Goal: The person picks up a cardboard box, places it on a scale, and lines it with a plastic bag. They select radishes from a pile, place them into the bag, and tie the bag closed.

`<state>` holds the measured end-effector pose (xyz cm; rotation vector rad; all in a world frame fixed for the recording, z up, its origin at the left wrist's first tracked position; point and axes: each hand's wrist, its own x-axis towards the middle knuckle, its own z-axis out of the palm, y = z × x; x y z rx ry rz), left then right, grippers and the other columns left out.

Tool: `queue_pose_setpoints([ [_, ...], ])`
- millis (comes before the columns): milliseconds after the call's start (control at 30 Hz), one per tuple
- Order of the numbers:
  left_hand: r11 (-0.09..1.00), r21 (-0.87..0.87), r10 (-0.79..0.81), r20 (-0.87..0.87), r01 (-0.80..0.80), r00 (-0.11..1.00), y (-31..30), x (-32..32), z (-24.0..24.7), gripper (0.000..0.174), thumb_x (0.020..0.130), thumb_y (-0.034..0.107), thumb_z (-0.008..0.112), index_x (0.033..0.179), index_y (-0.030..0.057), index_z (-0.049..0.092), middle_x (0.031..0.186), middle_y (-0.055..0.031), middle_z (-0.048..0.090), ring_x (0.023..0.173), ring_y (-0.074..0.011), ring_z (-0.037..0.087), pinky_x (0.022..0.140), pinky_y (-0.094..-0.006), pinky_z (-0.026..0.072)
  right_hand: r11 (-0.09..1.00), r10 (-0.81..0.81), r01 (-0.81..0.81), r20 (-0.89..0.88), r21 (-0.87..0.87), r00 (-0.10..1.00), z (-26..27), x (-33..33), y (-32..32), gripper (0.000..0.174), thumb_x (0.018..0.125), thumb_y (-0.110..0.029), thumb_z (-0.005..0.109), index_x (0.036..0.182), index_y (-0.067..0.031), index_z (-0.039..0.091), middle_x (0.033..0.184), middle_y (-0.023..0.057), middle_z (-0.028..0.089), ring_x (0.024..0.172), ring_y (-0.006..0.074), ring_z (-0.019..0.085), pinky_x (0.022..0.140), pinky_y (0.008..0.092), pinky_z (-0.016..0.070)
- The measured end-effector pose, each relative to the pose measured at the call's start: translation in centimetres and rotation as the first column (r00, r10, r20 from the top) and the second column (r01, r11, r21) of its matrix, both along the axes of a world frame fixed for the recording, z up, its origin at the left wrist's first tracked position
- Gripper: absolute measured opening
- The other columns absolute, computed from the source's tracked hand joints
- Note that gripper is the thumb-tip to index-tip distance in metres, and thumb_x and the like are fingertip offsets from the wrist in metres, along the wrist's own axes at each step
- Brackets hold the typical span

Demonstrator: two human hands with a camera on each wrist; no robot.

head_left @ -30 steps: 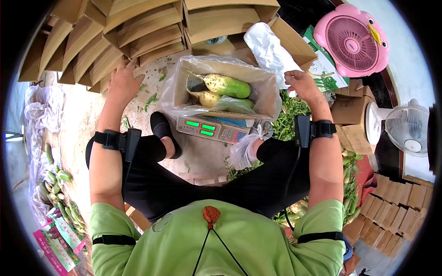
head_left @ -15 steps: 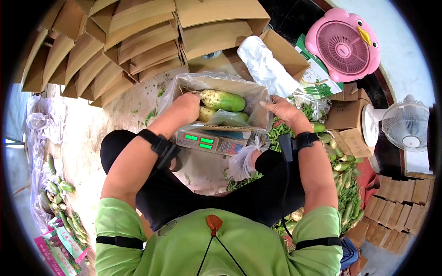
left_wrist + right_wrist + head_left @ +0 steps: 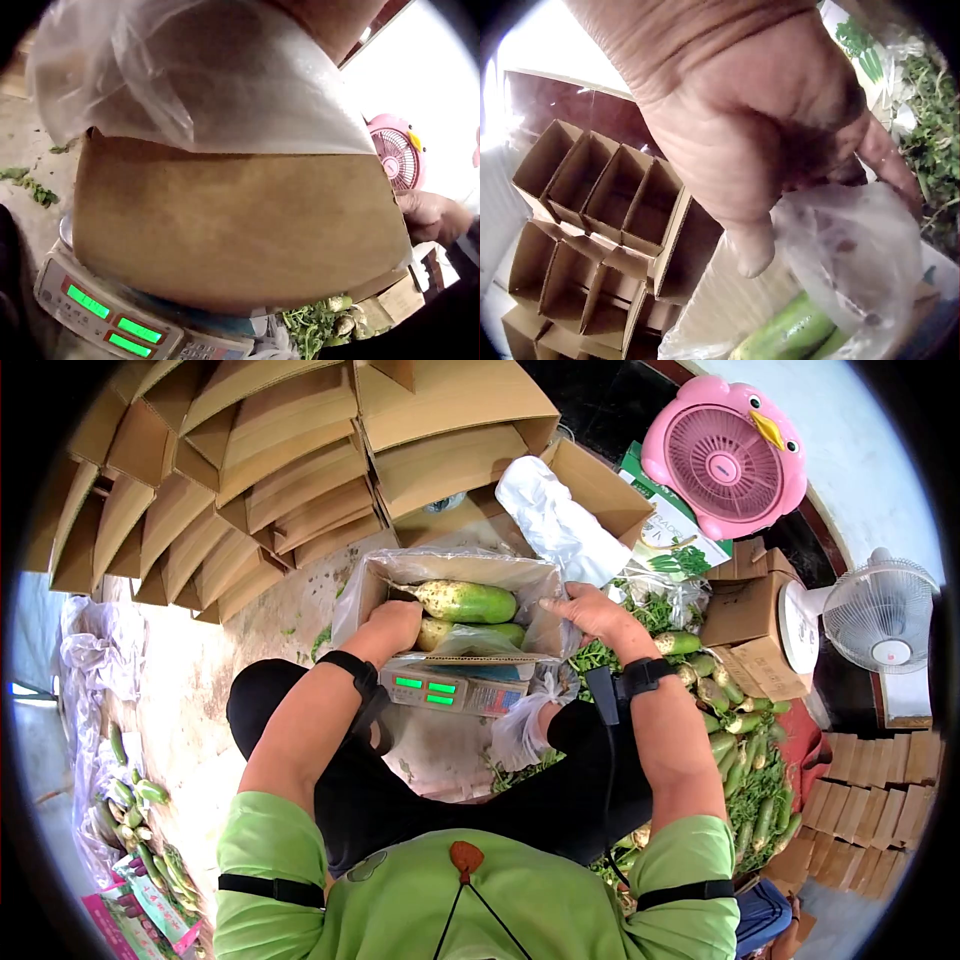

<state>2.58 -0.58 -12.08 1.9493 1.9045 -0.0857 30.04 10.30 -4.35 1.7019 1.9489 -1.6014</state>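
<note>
A carton with a clear plastic liner [image 3: 548, 575] stands on a scale [image 3: 430, 689] with green lit digits. In it lie large green-and-white radishes [image 3: 465, 602], partly under plastic. My left hand [image 3: 395, 625] reaches over the near wall into the carton's left end; its fingertips are hidden beside the radishes' pale ends. At the right end my right hand [image 3: 600, 618] holds the carton's wall, thumb on the inner side. In the right wrist view the thumb of that hand [image 3: 742, 127] lies over the liner, and its other fingers are outside. The left wrist view shows the carton's side [image 3: 232, 225].
Stacked empty cartons [image 3: 300, 450] rise behind. A white plastic roll [image 3: 560, 520] leans in an open carton behind the radishes. Leafy greens and more radishes [image 3: 740, 722] lie at the right, near a pink fan [image 3: 722, 468] and a white fan [image 3: 885, 610]. Vegetables lie far left [image 3: 150, 792].
My left hand has come from beside the stacked cartons into the carton's left end. My right hand has moved down and inward onto its right wall. The whole head view has shifted slightly.
</note>
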Motion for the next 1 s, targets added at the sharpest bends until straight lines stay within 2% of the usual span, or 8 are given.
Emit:
queue_pose_setpoints([
  [133,0.998,-0.034,-0.056,-0.039,0.054,0.998,0.5,0.1,0.8,0.02,0.074,0.005,0.047,0.084,0.0006,0.063,0.089,-0.0217,0.061,0.087,-0.0352,0.059,0.075,-0.0429,0.0475,0.999,-0.014,0.016,-0.07,0.036,0.997,-0.1,0.0,-0.2,0.078,0.075,-0.041,0.064,0.124,0.0118,0.033,0.105,0.0229,0.055,0.081,0.0301,0.06,0.05,0.0389,0.0513],
  [233,0.989,-0.015,-0.146,-0.015,0.146,0.989,0.5,-0.2,2.4,0.014,0.067,0.007,0.054,0.076,0.0003,0.062,0.081,-0.0208,0.06,0.081,-0.0368,0.057,0.072,-0.0439,0.0456,0.999,-0.045,0.046,-0.063,0.009,0.997,0.1,-0.1,-0.2,0.075,0.075,-0.04,0.065,0.121,0.0129,0.038,0.107,0.0241,0.054,0.087,0.0309,0.059,0.064,0.0418,0.0506],
  [300,0.972,0.03,-0.236,0.051,0.235,0.97,0.3,0.3,4.1,0.015,0.066,0.008,0.056,0.077,0.0001,0.062,0.078,-0.0213,0.059,0.08,-0.0372,0.057,0.071,-0.0438,0.0456,0.99,0.039,-0.026,-0.086,0.142,0.996,-2.8,0.6,1.0,0.072,0.073,-0.04,0.067,0.116,0.0135,0.044,0.109,0.0253,0.054,0.091,0.0301,0.058,0.078,0.0391,0.0463],
  [533,0.926,0.134,-0.359,0.02,0.353,0.933,-0.2,2.2,6.3,0.012,0.067,0.005,0.053,0.073,-0.0014,0.061,0.079,-0.0212,0.059,0.08,-0.0361,0.057,0.071,-0.0431,0.0462,0.967,0.12,-0.108,-0.04,0.229,0.992,-4.3,0.7,1.7,0.069,0.071,-0.041,0.068,0.107,0.0147,0.05,0.102,0.0263,0.058,0.094,0.031,0.057,0.081,0.036,0.0437],
  [633,0.949,0.062,-0.308,-0.016,0.309,0.951,-0.4,3.9,8.1,0.011,0.068,0.005,0.053,0.072,-0.001,0.061,0.079,-0.0209,0.06,0.078,-0.0355,0.057,0.071,-0.0425,0.0466,0.966,0.142,-0.117,-0.093,0.232,0.986,-4.0,0.6,1.7,0.068,0.071,-0.043,0.067,0.103,0.0154,0.052,0.098,0.0278,0.059,0.092,0.034,0.058,0.079,0.0371,0.0436],
  [700,0.953,0.05,-0.301,0.031,0.299,0.953,-0.1,3.4,8.2,0.013,0.07,0.009,0.054,0.072,-0.0009,0.061,0.078,-0.0206,0.059,0.079,-0.0361,0.057,0.072,-0.0429,0.0456,0.932,0.169,-0.166,0.019,0.323,0.985,-4.0,0.5,2.1,0.068,0.072,-0.044,0.065,0.101,0.0163,0.052,0.094,0.03,0.058,0.09,0.0361,0.058,0.078,0.0377,0.0437],
  [833,0.973,0.104,-0.219,0.161,0.204,0.962,0.6,1.7,6.7,0.024,0.074,0.021,0.054,0.074,-0.0015,0.062,0.077,-0.0197,0.059,0.081,-0.0367,0.055,0.073,-0.0431,0.0434,0.925,0.12,-0.113,0.003,0.363,0.993,-3.2,0.1,1.9,0.062,0.072,-0.041,0.064,0.096,0.0154,0.053,0.093,0.0305,0.058,0.088,0.0384,0.057,0.077,0.0384,0.0437],
  [1000,0.996,0.044,-0.081,0.192,0.074,0.978,-0.2,1.7,6.0,0.024,0.075,0.022,0.054,0.075,-0.0001,0.062,0.08,-0.0195,0.06,0.081,-0.0371,0.055,0.072,-0.0429,0.044,0.825,0.167,-0.26,0.224,0.501,0.96,-2.8,-0.9,0.4,0.036,0.077,-0.025,0.056,0.093,0.0067,0.058,0.092,0.026,0.059,0.09,0.0389,0.056,0.079,0.0398,0.0448],
])
